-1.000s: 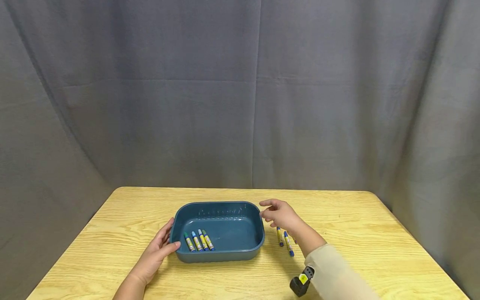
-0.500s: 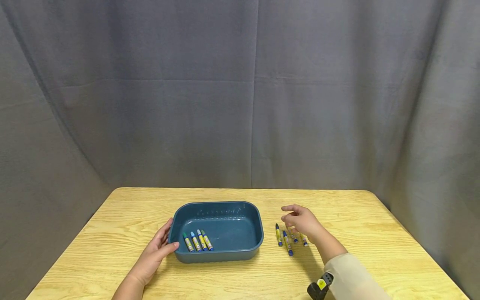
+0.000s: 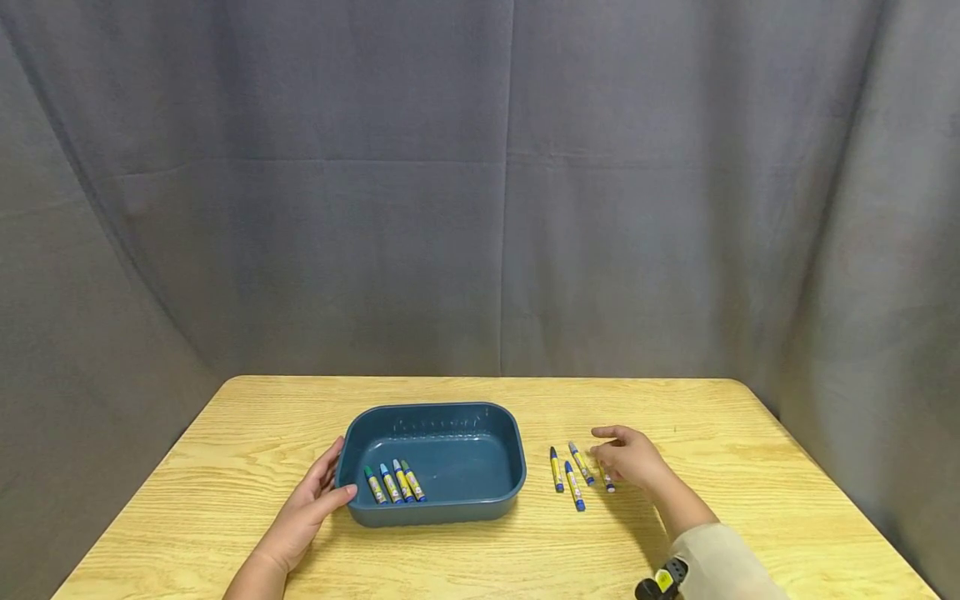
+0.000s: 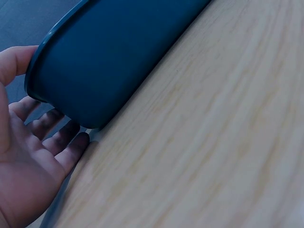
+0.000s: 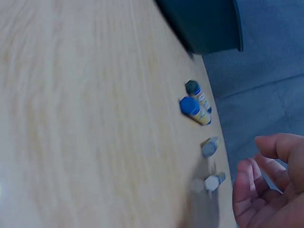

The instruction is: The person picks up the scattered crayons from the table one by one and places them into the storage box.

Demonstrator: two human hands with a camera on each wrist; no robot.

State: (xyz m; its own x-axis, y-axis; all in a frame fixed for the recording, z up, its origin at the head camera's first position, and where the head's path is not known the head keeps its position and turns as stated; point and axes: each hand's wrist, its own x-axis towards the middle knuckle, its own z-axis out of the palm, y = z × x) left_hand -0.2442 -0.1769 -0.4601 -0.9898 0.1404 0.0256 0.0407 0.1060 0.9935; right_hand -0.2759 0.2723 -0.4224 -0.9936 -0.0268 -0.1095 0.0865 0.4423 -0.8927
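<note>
My left hand (image 3: 303,510) holds the left end of a dark teal plastic tray (image 3: 438,512), thumb at the rim and fingers along the outer wall. Inside, several crayons (image 3: 391,485) in yellow wrappers lie side by side at the left. Right of the tray, my right hand (image 3: 633,457) hovers over the loose crayons, its fingers loosely bent and nothing between them. Nearest to it is a white-ended crayon (image 5: 212,183), partly hidden by the fingers in the head view. A grey crayon (image 3: 581,464), a blue crayon (image 3: 574,487) and a dark crayon (image 3: 557,471) lie closer to the tray.
Everything rests on a light wooden table (image 3: 450,567) with rounded far corners. Behind it hangs a grey curtain (image 3: 375,250). A black wrist device (image 3: 660,581) with a yellow mark sits at the right sleeve (image 3: 723,567).
My right hand has moved right, away from the tray's right rim to the loose crayons, uncovering the grey one. The left hand stays on the tray.
</note>
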